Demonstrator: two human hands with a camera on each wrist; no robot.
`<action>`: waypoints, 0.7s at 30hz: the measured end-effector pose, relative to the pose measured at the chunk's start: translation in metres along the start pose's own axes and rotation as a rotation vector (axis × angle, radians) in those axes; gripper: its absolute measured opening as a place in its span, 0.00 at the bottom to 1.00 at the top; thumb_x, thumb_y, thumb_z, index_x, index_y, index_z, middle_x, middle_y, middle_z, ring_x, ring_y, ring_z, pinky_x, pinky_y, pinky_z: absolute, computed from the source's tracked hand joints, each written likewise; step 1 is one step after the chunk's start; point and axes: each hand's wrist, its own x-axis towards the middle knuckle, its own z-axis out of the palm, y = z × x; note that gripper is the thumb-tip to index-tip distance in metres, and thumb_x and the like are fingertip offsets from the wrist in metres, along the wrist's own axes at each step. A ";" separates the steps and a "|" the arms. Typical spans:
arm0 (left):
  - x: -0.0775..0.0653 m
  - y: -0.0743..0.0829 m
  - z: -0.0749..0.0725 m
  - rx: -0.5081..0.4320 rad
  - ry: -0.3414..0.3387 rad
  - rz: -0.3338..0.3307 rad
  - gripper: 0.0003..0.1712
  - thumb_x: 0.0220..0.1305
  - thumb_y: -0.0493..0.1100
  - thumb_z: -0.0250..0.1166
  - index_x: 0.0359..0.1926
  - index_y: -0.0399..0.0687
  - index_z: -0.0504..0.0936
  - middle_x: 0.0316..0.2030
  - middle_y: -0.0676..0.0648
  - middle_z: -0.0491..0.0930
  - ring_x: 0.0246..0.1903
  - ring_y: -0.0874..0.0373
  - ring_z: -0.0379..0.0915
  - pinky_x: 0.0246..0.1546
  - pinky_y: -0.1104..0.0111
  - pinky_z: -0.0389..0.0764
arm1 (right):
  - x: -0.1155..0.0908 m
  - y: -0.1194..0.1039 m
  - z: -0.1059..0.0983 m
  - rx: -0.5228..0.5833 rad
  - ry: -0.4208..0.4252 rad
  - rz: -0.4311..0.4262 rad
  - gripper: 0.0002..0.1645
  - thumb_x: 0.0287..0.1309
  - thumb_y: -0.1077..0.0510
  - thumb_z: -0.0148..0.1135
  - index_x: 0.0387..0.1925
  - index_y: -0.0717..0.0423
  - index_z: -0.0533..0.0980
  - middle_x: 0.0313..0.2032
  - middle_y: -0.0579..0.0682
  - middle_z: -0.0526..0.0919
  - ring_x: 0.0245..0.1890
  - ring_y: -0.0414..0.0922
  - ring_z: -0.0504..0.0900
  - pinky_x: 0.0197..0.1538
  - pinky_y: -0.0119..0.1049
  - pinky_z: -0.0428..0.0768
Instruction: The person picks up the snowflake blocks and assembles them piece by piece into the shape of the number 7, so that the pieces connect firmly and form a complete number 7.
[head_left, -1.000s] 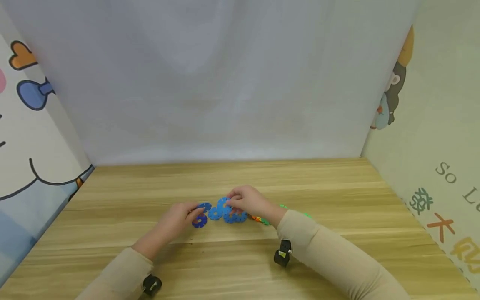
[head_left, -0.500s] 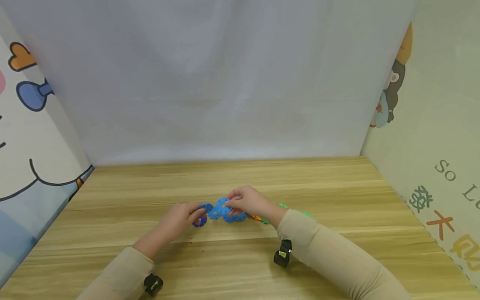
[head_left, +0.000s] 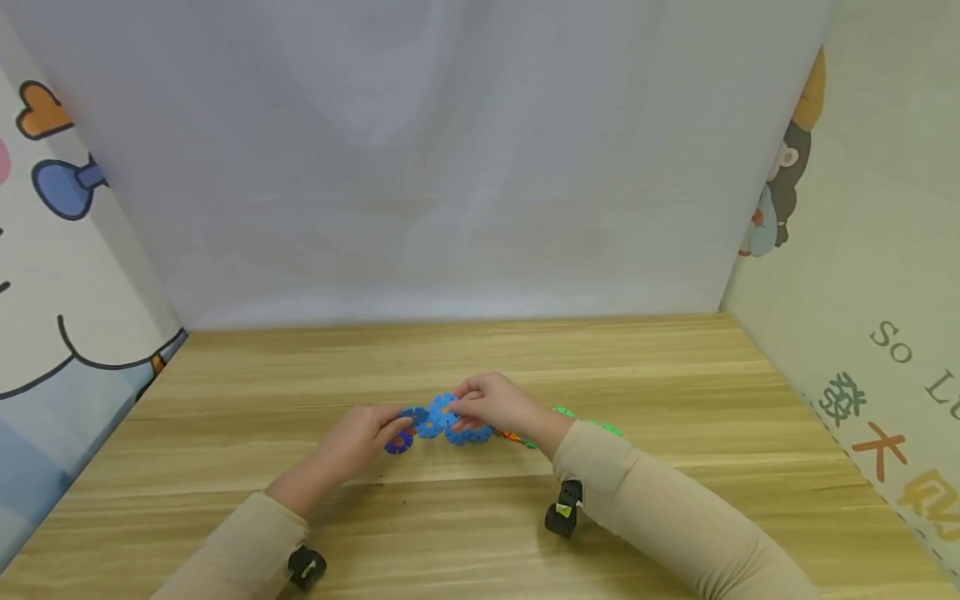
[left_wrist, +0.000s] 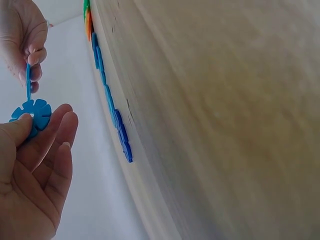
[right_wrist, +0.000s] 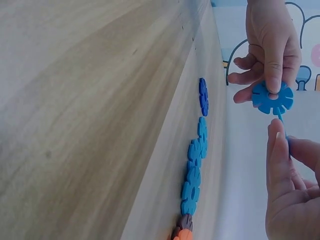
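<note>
The bench (head_left: 480, 517) has striped wood grain; behind it hangs a greyish cloth (head_left: 450, 167). Above the bench, the left hand (head_left: 366, 433) pinches a flat, round, notched blue disc (left_wrist: 40, 112), and the right hand (head_left: 491, 400) pinches a second disc (left_wrist: 28, 82), standing crosswise to it at the rim. Below, a row of discs (right_wrist: 188, 182) runs left to right.

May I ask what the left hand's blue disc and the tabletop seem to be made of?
Blue disc: probably smooth plastic, given its even colour and clean-cut notches. Tabletop: streaky grain suggests wood or printed laminate, with a low sheen.
</note>
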 end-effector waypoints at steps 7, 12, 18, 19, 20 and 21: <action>0.002 -0.001 0.000 -0.016 -0.005 -0.014 0.13 0.70 0.42 0.52 0.37 0.45 0.82 0.31 0.48 0.83 0.29 0.61 0.79 0.32 0.67 0.80 | 0.001 0.001 -0.002 0.015 0.004 0.008 0.12 0.63 0.60 0.57 0.43 0.65 0.74 0.34 0.52 0.84 0.32 0.45 0.84 0.41 0.42 0.81; 0.002 -0.001 0.000 -0.031 -0.006 0.004 0.12 0.70 0.42 0.52 0.37 0.45 0.82 0.31 0.48 0.83 0.29 0.61 0.79 0.32 0.67 0.80 | 0.001 0.003 -0.002 0.036 -0.002 0.015 0.12 0.63 0.60 0.57 0.43 0.66 0.74 0.33 0.53 0.84 0.32 0.45 0.84 0.41 0.43 0.81; 0.002 -0.001 0.000 -0.067 -0.014 0.017 0.13 0.71 0.42 0.51 0.37 0.43 0.82 0.30 0.48 0.83 0.29 0.58 0.80 0.30 0.70 0.79 | 0.003 0.004 0.000 0.059 -0.013 0.013 0.12 0.63 0.61 0.57 0.44 0.67 0.74 0.33 0.53 0.83 0.33 0.46 0.84 0.42 0.43 0.81; 0.002 -0.001 0.000 -0.076 -0.014 0.017 0.13 0.71 0.42 0.51 0.37 0.43 0.82 0.30 0.47 0.83 0.29 0.57 0.80 0.30 0.70 0.79 | 0.003 0.005 0.000 0.063 -0.013 0.011 0.12 0.63 0.61 0.57 0.44 0.67 0.74 0.33 0.53 0.83 0.33 0.46 0.84 0.42 0.43 0.81; 0.002 -0.001 0.000 -0.082 -0.015 0.015 0.14 0.71 0.42 0.51 0.37 0.42 0.82 0.30 0.47 0.83 0.29 0.57 0.80 0.30 0.71 0.79 | 0.004 0.005 0.001 0.066 -0.013 0.010 0.12 0.63 0.60 0.57 0.44 0.67 0.74 0.33 0.53 0.83 0.33 0.46 0.84 0.42 0.43 0.81; 0.002 -0.001 0.000 -0.086 -0.015 0.014 0.14 0.71 0.42 0.51 0.37 0.42 0.82 0.30 0.47 0.83 0.29 0.56 0.80 0.29 0.71 0.79 | 0.004 0.005 0.001 0.069 -0.013 0.010 0.12 0.63 0.60 0.57 0.43 0.66 0.74 0.33 0.53 0.83 0.33 0.46 0.84 0.42 0.43 0.81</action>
